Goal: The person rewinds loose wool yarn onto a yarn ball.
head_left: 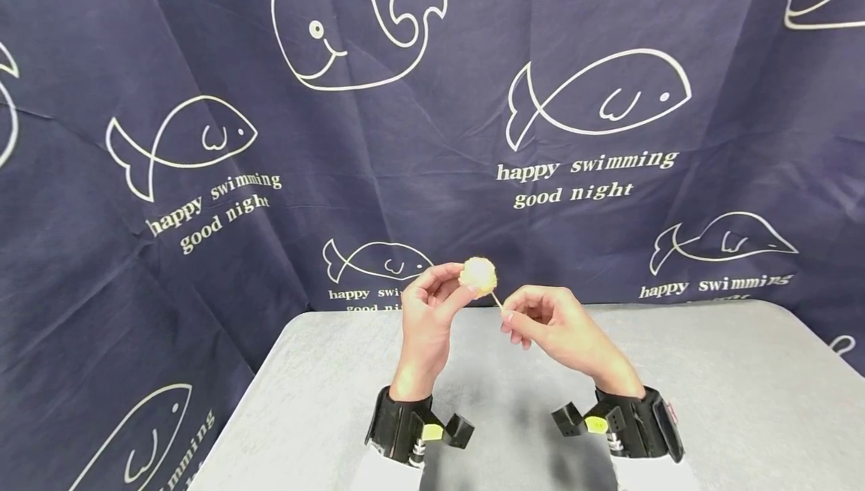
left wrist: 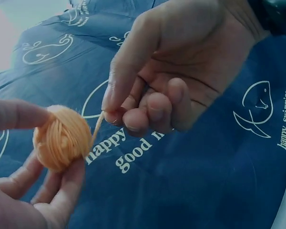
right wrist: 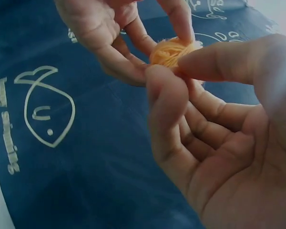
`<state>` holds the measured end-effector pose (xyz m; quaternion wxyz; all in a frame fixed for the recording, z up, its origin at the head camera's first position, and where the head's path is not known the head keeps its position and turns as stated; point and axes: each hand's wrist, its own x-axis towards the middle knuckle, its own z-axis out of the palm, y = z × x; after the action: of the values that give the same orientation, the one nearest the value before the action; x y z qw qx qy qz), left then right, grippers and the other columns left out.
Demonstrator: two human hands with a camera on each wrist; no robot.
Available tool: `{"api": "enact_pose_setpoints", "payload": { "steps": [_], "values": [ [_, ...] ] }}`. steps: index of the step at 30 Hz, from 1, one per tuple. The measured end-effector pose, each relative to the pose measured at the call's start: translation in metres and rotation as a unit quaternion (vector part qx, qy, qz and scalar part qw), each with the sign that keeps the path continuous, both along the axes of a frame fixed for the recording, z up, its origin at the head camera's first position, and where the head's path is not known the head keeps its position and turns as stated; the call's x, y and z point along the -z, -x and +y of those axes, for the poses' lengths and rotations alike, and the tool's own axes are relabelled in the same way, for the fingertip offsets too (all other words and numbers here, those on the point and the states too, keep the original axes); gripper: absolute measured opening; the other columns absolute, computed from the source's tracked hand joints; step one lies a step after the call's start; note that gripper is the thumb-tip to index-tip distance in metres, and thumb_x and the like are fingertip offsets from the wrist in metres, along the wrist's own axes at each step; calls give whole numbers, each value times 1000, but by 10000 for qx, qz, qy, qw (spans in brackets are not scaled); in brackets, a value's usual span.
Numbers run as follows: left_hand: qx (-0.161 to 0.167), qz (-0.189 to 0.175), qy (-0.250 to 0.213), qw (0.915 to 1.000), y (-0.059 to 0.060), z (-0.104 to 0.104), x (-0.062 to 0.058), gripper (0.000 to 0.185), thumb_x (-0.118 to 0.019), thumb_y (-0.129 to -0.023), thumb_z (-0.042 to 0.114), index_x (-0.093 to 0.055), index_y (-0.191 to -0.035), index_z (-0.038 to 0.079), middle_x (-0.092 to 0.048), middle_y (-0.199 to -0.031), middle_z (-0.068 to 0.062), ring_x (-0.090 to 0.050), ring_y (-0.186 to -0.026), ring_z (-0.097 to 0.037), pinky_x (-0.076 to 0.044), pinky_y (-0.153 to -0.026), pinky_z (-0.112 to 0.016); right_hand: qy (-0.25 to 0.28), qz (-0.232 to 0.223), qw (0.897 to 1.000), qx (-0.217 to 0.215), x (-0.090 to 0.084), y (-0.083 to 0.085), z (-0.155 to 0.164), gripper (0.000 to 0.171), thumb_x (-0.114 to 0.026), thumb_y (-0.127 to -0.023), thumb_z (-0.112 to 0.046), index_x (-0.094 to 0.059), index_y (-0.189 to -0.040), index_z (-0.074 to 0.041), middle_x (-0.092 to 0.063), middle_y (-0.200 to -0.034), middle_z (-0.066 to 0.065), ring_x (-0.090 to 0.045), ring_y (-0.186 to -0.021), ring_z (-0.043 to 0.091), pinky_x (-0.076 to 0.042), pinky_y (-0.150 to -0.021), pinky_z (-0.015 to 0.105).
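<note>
A small ball of yarn point(left wrist: 63, 138), orange in the wrist views and pale yellow in the head view, is held up above the table. My left hand point(head_left: 429, 318) grips it between thumb and fingertips. From the ball a short strand of yarn point(left wrist: 98, 126) runs across to my right hand point(head_left: 557, 326), which pinches it between thumb and index finger. The right hand's other fingers are curled loosely toward the palm. In the right wrist view the pinching fingertips overlap the yarn ball point(right wrist: 171, 52), and the strand is mostly hidden behind them.
A light grey table point(head_left: 730, 386) lies beneath both hands. Behind it hangs a dark blue cloth point(head_left: 432, 146) printed with white fish, whales and lettering. Each wrist wears a black camera strap point(head_left: 399, 423).
</note>
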<state>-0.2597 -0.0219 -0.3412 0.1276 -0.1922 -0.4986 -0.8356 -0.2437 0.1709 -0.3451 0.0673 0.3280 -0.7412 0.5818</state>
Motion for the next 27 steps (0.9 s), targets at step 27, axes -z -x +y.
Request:
{"api": "enact_pose_setpoints", "payload": {
  "steps": [27],
  "values": [
    [939, -1865, 2536, 9445, 23, -1, 35, 24, -70, -90, 14, -68, -103, -7, -69, -76, -7, -66, -60, -14, -62, -63, -29, -1270, 1129, 9681, 1841, 22, 16, -4, 11, -76, -88, -6, -66, -91, -10, -64, -80, -4, -64, -72, 10, -57, -59, 27]
  ]
}}
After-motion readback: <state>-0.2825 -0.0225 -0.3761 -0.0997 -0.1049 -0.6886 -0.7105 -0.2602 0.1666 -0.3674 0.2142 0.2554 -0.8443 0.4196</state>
